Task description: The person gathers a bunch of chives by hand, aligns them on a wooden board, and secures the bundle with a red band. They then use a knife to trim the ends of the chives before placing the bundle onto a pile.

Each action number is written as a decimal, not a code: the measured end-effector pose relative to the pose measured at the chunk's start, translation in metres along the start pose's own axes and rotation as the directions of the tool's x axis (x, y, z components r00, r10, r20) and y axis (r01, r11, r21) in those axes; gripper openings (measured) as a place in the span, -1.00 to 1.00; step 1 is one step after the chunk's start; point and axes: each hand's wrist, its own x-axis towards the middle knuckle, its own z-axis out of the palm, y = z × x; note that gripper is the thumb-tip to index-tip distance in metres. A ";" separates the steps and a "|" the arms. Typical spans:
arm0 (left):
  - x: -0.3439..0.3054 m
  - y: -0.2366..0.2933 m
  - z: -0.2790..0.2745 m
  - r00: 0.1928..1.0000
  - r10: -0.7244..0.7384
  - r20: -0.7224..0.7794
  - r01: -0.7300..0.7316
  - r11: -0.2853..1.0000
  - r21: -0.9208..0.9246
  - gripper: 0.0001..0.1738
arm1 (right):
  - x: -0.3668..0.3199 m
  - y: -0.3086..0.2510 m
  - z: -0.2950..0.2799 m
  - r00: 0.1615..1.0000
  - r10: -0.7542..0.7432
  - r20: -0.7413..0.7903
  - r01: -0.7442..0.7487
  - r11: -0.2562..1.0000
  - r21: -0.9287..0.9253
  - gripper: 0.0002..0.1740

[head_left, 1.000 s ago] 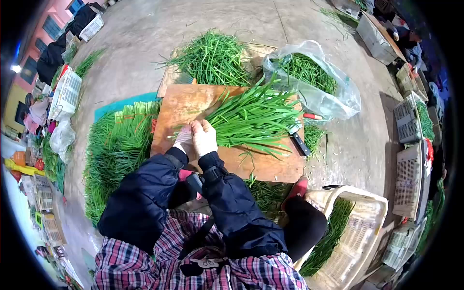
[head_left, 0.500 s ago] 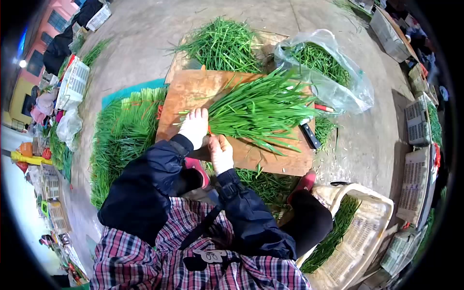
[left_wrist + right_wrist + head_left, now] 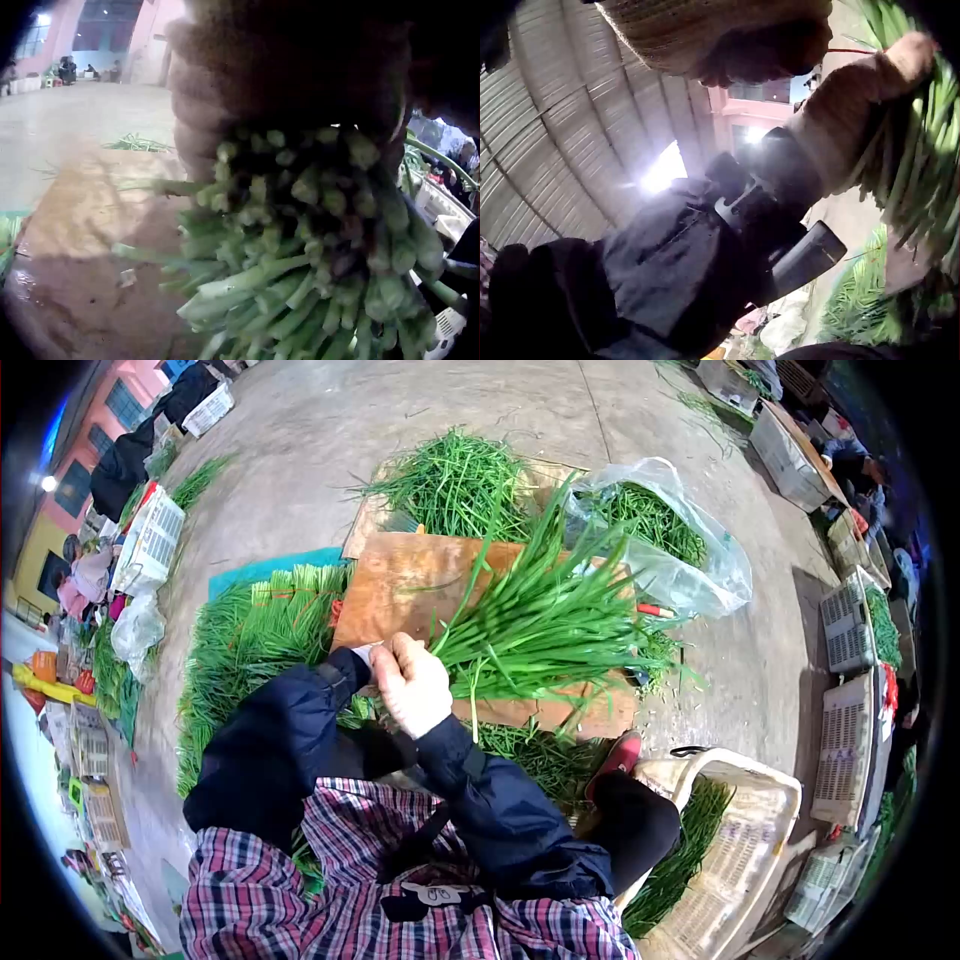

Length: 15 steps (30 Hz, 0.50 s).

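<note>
Over the near left of the wooden board [image 3: 400, 575], the left hand [image 3: 366, 656] is mostly hidden by the right hand [image 3: 412, 685]. In the left wrist view, curled fingers [image 3: 202, 97] grip a bunch of green stalks [image 3: 300, 277], cut ends toward the camera. Its leaves [image 3: 550, 620] fan out to the right in the head view. The right wrist view shows the left hand [image 3: 855, 97] round the bunch and a thin red band [image 3: 851, 51] stretched from it to the curled fingers of the right hand [image 3: 727, 37], which pinches it.
Tied bunches [image 3: 250, 650] lie left of the board. Beyond it are a loose green heap [image 3: 455, 485] and a clear bag of greens [image 3: 690, 575]. A dark handle [image 3: 637, 676] shows under the leaves at right. A white basket [image 3: 755, 840] stands at lower right.
The right hand has moved from below the left hand to over it, up and left. The leaves have risen and spread, now covering most of the knife.
</note>
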 end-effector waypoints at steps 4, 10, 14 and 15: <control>0.016 -0.028 0.024 0.998 -0.013 0.060 0.041 0.871 -0.489 -0.18 | -0.009 0.006 -0.008 0.973 -0.116 0.199 0.173 0.939 -0.296 -0.72; -0.045 0.060 0.033 0.950 0.188 -0.248 -0.107 0.946 0.305 -0.03 | -0.070 -0.039 -0.083 0.746 -0.091 0.659 0.133 0.991 -0.014 -0.44; -0.050 0.069 0.054 0.864 0.208 -0.458 -0.097 0.962 0.254 -0.26 | -0.079 0.011 -0.106 0.969 0.073 0.234 0.080 0.809 -0.583 -0.58; -0.046 0.069 0.059 0.837 0.177 -0.519 -0.059 0.970 0.237 -0.28 | -0.074 0.020 -0.107 0.993 0.052 0.102 0.035 0.713 -0.700 -0.59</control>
